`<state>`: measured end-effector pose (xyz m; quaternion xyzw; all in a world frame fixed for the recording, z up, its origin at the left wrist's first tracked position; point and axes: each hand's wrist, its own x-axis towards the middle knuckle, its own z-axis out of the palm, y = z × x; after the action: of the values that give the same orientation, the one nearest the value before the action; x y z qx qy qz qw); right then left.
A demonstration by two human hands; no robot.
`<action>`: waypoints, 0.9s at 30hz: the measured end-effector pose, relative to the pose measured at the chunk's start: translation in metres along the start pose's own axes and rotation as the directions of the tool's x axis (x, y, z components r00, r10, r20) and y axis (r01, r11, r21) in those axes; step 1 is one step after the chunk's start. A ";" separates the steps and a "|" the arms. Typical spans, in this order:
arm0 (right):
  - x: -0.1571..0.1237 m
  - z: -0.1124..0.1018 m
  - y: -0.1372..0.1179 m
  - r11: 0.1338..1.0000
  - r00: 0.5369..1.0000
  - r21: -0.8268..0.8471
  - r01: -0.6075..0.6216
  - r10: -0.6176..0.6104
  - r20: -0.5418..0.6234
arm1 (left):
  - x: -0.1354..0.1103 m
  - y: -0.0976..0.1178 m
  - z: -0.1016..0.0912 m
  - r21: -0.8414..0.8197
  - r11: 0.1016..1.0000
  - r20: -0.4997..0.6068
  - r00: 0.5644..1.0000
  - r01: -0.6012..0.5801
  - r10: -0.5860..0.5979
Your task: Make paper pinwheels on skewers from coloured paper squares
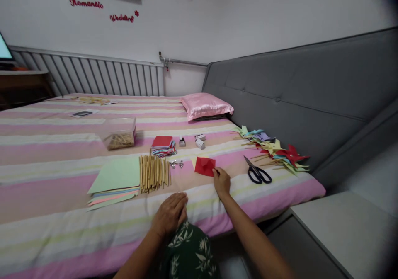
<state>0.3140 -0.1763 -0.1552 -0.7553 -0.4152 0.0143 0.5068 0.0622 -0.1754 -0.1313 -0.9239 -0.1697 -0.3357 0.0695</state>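
Note:
Red square paper point(205, 166) lies on the striped bedspread, with a pale yellow piece peeking out at its left. My right hand point(222, 182) pinches the red paper by its right edge. On the edge of the bed by the knee rests my left hand point(169, 213), palm down with fingers extended and nothing visible in it. Thin wooden sticks point(153, 173) are lined up beside a stack of coloured paper sheets point(118, 175). Small metal pieces point(176, 164) lie between the sticks and the red paper. Dark-handled scissors point(258, 173) lie to the right.
Paper pinwheels point(280, 150) are heaped by the grey headboard point(298, 80). A stack of small paper squares point(163, 145), little boxes point(200, 141) and a clear bin point(120, 133) holding sticks stand farther back. Beyond them is a pink pillow point(206, 105).

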 end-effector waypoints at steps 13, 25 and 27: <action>0.006 0.008 0.012 0.982 0.959 0.095 -0.162 0.180 -0.221 | -0.002 -0.002 0.005 -0.011 1.000 0.010 1.000 0.006 -0.006; -0.003 -0.001 0.000 0.962 0.892 0.093 -0.257 0.274 -0.361 | 0.011 0.007 -0.007 -0.069 0.971 0.214 0.954 0.227 -0.208; -0.006 -0.001 -0.003 0.961 0.890 0.093 -0.262 0.278 -0.361 | 0.015 0.011 -0.013 -0.055 0.959 0.258 0.931 0.279 -0.256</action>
<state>0.3090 -0.1804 -0.1548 -0.7838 -0.2030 -0.0494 0.5849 0.0693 -0.1850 -0.1120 -0.9291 -0.2861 -0.2310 -0.0408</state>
